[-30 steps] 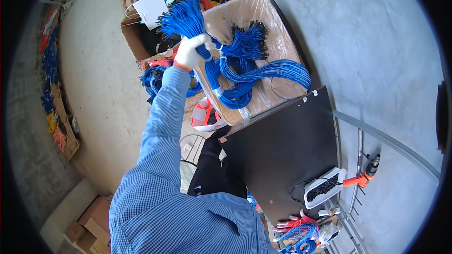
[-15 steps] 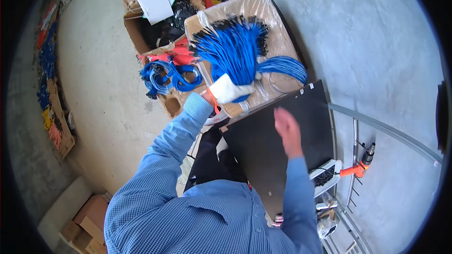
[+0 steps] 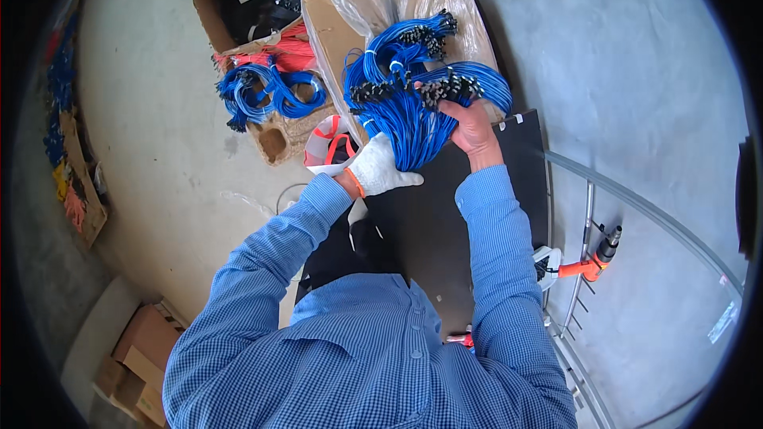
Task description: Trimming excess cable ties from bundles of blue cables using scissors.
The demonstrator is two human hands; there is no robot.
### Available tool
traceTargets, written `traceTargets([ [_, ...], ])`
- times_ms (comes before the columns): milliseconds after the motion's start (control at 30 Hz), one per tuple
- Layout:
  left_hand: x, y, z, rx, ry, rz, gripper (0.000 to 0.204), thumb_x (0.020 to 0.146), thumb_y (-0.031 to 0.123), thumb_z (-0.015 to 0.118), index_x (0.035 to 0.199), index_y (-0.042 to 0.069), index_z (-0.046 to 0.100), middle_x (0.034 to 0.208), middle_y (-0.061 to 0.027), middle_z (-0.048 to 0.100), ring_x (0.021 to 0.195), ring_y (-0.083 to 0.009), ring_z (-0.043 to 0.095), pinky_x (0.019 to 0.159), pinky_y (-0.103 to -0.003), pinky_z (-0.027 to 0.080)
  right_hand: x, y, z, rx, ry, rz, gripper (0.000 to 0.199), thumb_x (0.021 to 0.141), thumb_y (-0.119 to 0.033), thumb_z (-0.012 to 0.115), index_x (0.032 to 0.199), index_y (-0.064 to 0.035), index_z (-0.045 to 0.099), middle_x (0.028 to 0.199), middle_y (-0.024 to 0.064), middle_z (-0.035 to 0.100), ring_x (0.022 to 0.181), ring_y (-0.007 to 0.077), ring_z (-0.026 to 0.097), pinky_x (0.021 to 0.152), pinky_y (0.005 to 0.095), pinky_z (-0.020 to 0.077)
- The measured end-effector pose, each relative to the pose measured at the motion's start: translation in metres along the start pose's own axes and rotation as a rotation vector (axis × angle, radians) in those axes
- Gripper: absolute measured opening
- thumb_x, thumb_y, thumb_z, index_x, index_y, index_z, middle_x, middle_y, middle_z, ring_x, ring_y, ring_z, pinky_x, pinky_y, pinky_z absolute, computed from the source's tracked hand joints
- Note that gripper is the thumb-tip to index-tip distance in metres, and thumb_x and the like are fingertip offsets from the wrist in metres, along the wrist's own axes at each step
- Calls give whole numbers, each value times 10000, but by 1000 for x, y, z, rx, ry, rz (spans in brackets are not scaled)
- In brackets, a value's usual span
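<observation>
A thick bundle of blue cables (image 3: 407,131) with black tips is bent over at the near edge of a plastic-wrapped carton. My left hand (image 3: 380,167), in a white knitted glove with an orange cuff, holds its near left side; the thumb sticks out, and the other fingers are partly hidden by the cables. On the right side, my bare right hand (image 3: 475,129) grips the bundle close to its black tips, with the thumb on top. Just beyond lies a tied blue cable coil (image 3: 389,44) on the plastic. Another blue bundle (image 3: 477,79) curves out to the right behind my right hand.
The wrapped carton (image 3: 338,24) stands beyond a black board (image 3: 421,230). To its left are looped blue cables (image 3: 298,99), red cables (image 3: 290,52) and an open box (image 3: 208,12). An orange heat gun (image 3: 588,266) hangs by a metal rack (image 3: 584,226) at right.
My right hand has moved up from above the black board onto the bundle. The bundle's fanned black tips have been folded toward me, uncovering the coil behind. The view has shifted.
</observation>
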State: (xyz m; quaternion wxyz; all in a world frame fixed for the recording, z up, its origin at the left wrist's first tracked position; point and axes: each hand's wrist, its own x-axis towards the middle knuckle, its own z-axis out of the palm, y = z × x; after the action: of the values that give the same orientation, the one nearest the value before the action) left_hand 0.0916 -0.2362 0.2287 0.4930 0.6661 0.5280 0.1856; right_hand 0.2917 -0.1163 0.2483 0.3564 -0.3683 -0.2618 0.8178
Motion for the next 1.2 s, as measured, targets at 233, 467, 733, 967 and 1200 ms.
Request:
traceTargets([
  [233,9,-11,-3,-390,468,-119,993,685,240,986,1479,-9,445,1426,-157,568,1315,-295,552,1134,-406,444,-34,-26,28,-171,-47,-236,385,893,95,659,1271,24,680,1272,166,725,1212,307,678,1138,441,468],
  [467,26,17,-36,-1157,12,141,1044,849,222,883,1640,62,221,1601,-121,415,1435,-238,467,1194,-412,412,-68,-22,33,-524,-39,-266,352,886,70,708,1230,-3,688,1243,133,710,1192,275,670,1133,428,466],
  [733,42,22,13,-320,193,379,921,822,215,847,1585,47,361,1567,-163,460,1488,-339,399,1257,-436,283,-90,9,33,-137,137,-263,381,940,99,648,1310,18,605,1254,117,707,1163,220,681,1051,352,520],
  [967,37,99,-28,-519,156,388,769,884,101,728,1566,-11,391,1471,-187,578,1390,-344,533,1225,-452,344,-126,-52,91,-175,39,-446,464,947,113,605,1394,3,551,1323,107,672,1235,195,635,1075,349,506],
  [1200,47,88,43,-648,-137,516,597,1062,66,493,1630,62,309,1569,-75,491,1382,-221,545,1163,-363,455,-167,8,34,168,256,-510,586,879,43,453,1464,49,497,1479,166,556,1398,293,517,1197,442,392],
])
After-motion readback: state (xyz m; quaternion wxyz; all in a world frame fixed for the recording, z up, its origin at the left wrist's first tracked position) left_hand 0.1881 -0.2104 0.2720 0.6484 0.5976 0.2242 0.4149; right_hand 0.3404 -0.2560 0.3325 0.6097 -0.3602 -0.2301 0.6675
